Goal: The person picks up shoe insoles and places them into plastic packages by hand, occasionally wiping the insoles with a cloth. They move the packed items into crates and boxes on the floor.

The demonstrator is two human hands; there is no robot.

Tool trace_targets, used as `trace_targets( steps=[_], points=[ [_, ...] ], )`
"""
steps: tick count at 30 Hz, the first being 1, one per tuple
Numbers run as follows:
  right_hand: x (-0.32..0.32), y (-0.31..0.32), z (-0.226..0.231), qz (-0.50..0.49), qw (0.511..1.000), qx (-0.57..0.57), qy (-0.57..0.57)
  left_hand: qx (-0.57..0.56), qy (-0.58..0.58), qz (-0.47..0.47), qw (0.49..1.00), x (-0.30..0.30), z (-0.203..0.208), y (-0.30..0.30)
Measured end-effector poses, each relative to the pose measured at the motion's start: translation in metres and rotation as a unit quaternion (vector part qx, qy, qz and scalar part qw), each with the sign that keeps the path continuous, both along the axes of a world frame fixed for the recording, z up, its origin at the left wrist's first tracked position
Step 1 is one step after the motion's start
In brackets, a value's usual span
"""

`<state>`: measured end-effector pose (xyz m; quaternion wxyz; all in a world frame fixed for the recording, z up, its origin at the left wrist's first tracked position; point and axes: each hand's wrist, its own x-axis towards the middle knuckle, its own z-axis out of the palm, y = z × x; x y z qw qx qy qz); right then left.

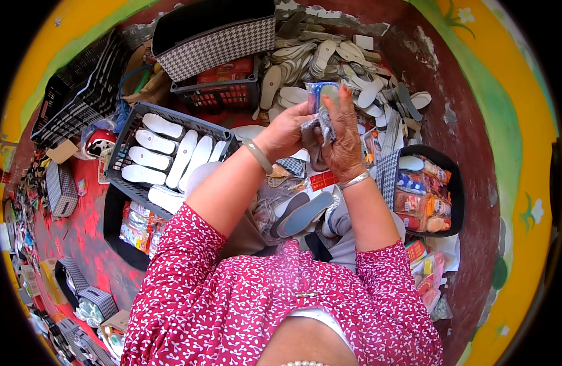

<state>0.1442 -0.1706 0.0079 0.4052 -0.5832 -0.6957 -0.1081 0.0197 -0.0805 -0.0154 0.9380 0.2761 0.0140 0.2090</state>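
Above the lap, near the picture's middle, held up a clear plastic packet [320, 97] with a pale insole inside, between both hands. Left hand [287, 131] curled at the packet's left edge, fingers [302, 116] closed on the plastic and a grey-patterned bit of cloth [320, 131] hanging under it; pale bangle [258, 155] on that wrist. Right hand [344, 143] raised just beside, back toward the camera, fingers [342, 104] bent over the packet's right side and pinching it; silver bracelet [354, 180] at the wrist. Both forearms sleeved in red cloth with small white marks. Behind the hands, spread across the red floor, a loose heap of insoles [348, 67], white and grey. To the left, a dark plastic crate [125, 131] with white insoles laid side by side in it. Farther back, a houndstooth box [217, 46] resting on a dark basket [217, 94]. To the right, a black-rimmed bin [455, 189] packed with wrapped packets. On the lap below the hands, two grey-blue insoles [302, 213] lying together.
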Motion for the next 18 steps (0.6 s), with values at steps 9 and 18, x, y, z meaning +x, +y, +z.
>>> trace_targets(
  steps=[9,18],
  points=[
    [0.069,0.0,0.017,-0.16,0.911,-0.021,0.38,0.05,0.044,-0.065,0.996,-0.003,0.011,-0.014],
    [0.008,0.006,-0.01,0.033,0.996,-0.075,0.043,-0.028,0.072,0.061,0.995,0.003,0.016,-0.009]
  ],
)
